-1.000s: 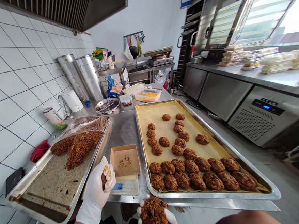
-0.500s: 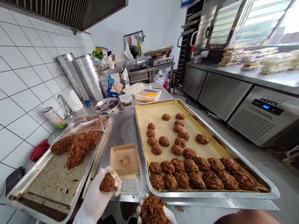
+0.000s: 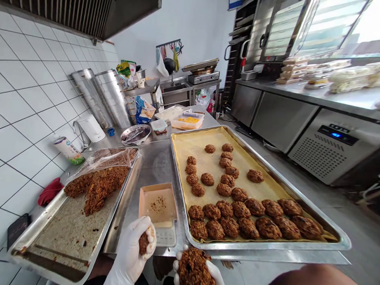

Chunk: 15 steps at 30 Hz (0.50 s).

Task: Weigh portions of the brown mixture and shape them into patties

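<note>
Left hand [image 3: 129, 253] shifted right | clenches dough ball [image 3: 143, 243] | right hand [image 3: 218, 277] grips larger dough lump [image 3: 197, 273]

This is a commercial kitchen with an extraction hood [image 3: 56, 5], wall tiles [image 3: 23, 105], undercounter fridges [image 3: 342, 155] and an oven [image 3: 276, 31].

Steel surface [image 3: 155, 168] runs between the mixture tray [image 3: 69, 238] and the patty tray [image 3: 267, 251]. Their raised rims [image 3: 122, 207] and a cardboard box [image 3: 158, 203] narrow it.
</note>
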{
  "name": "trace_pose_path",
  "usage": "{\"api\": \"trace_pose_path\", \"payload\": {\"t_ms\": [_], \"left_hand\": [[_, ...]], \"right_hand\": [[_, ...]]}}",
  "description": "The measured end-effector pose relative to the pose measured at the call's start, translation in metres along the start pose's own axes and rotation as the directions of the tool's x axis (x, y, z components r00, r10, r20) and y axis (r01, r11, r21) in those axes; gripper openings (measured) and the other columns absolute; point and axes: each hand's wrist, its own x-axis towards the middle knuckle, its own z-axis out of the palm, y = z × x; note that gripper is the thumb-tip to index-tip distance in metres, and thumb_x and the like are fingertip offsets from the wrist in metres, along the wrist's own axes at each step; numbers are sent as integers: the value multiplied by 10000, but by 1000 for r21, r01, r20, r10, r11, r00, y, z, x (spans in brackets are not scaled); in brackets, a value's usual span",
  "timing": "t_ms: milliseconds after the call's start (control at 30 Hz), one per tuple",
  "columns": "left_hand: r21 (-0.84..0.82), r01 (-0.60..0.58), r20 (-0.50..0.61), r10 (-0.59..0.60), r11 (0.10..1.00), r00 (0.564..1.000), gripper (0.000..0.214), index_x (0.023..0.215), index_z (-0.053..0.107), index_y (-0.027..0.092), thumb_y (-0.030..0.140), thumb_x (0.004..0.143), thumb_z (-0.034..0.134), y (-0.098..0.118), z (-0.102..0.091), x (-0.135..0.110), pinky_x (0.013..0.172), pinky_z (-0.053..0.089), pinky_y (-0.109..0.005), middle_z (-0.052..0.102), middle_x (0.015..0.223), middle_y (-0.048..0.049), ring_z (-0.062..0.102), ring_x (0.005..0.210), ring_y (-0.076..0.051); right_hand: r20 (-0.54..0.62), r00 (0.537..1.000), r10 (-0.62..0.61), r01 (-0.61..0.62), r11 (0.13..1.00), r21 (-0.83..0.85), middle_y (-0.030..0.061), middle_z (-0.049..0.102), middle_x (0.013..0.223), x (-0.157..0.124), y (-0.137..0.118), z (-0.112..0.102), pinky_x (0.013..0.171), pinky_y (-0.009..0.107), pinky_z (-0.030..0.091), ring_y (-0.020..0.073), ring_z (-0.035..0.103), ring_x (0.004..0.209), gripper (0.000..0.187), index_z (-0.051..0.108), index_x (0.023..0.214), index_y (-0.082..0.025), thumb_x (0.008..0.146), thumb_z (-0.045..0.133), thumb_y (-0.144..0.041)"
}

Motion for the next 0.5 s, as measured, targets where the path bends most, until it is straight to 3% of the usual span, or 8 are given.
{"api": "trace_pose_path", "payload": {"t_ms": [67,133,200,267,300,400,500], "left_hand": [[-28,-27,-30,26,999,999,471,569,433,186,399,822,769,0,2,1,335,196,-170,426,474,68,326,330,-30],[-18,-7,-21,6,1000,1000,402,640,521,179,447,855,728,4,3,0,331,210,-170,460,489,57,356,329,-42],[29,50,53,-51,998,997,314,934,662,173,483,891,671,10,3,-3,358,299,-182,636,655,-16,517,414,-93],[85,81,126,-91,993,988,408,1215,626,198,453,898,662,15,2,-7,397,383,-211,740,943,-112,644,548,-158],[105,83,132,-96,991,987,424,1243,617,196,424,890,676,16,2,-9,404,396,-215,743,1051,-145,662,581,-168],[91,52,1,-52,994,999,277,986,685,130,384,876,709,14,0,-8,350,303,-165,750,1066,-165,568,486,-82],[-42,-26,-147,19,999,989,326,708,622,124,393,860,725,9,-2,-2,313,228,-144,736,798,-84,413,379,-19]], "right_hand": [[15,1000,9,-9,1000,15,97,792,1106,1,0,-4,965,431,506,271,706,1057,439,758,1114,-199,729,808,-405],[14,1000,17,-17,1000,17,102,791,1115,2,-1,-6,979,432,498,273,706,1065,443,759,1115,-198,732,808,-416],[13,1000,24,-25,999,23,107,791,1122,1,-1,-6,981,423,494,271,705,1069,443,761,1116,-197,737,808,-420],[25,999,28,-29,999,31,104,791,1121,1,-1,-5,963,409,499,267,707,1059,439,764,1114,-199,739,807,-423],[30,999,29,-30,999,34,103,793,1116,1,-1,-4,951,403,502,265,709,1051,433,766,1110,-200,741,806,-423],[29,999,25,-26,999,31,105,796,1106,2,-1,-4,940,404,503,268,713,1040,422,768,1106,-204,748,804,-425],[29,999,29,-30,999,30,108,793,1113,2,-1,-4,952,409,498,270,711,1048,432,767,1109,-208,742,808,-431]]}}
